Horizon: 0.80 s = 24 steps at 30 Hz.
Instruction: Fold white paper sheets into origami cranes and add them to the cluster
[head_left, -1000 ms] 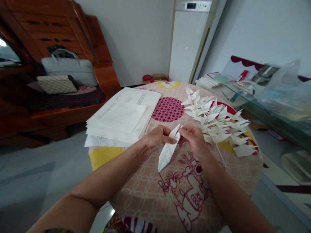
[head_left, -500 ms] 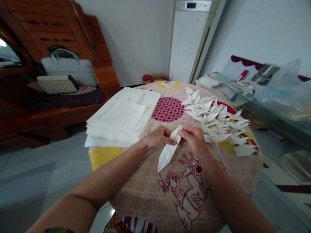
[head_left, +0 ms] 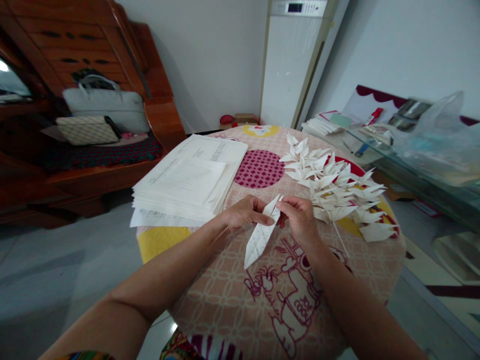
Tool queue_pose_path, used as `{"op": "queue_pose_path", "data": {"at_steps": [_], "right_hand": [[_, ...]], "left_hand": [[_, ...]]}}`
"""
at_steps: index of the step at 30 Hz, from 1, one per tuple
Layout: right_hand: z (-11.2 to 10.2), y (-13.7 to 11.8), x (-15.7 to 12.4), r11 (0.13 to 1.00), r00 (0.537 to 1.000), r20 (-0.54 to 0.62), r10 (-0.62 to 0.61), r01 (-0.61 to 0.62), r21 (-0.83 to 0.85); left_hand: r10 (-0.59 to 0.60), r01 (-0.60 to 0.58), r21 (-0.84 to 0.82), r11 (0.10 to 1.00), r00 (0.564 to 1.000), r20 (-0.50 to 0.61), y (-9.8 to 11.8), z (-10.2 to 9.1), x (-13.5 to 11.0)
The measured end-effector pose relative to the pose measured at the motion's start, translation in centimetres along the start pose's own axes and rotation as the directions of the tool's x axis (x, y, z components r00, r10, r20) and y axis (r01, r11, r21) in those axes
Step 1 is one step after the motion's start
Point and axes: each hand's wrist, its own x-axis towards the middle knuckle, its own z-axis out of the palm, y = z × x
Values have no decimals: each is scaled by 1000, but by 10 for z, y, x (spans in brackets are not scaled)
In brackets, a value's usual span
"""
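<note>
My left hand (head_left: 243,212) and my right hand (head_left: 299,216) both pinch the upper end of a long, pointed piece of folded white paper (head_left: 259,237). Its lower tip hangs down over the round table (head_left: 225,295), which wears a pink patterned cloth. Fingers of both hands are closed on the paper's top folds. Just right of my right hand lies a heap of several finished folded paper pieces (head_left: 333,187). A thick stack of white printed sheets (head_left: 189,180) sits to the left of my left hand.
A wooden bench (head_left: 93,165) with a grey bag (head_left: 107,107) stands at the left. A tall white appliance (head_left: 290,62) stands behind the table. At the right a glass-topped surface (head_left: 408,165) carries papers, pens and a plastic bag (head_left: 437,137).
The folded paper has shifted slightly; my fingers have worked a little at its upper end. The hands stay in the same place.
</note>
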Motion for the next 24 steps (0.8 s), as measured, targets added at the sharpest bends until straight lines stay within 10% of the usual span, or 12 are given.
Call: {"op": "queue_pose_path", "data": {"at_steps": [16, 24], "right_hand": [[2, 5, 0, 998, 996, -67, -55, 55, -5], [-1, 0, 2, 998, 990, 127, 52, -49, -24]], "left_hand": [[-8, 9, -15, 1000, 999, 47, 1, 1, -1], [71, -63, 64, 996, 990, -125, -1, -4, 3]]}}
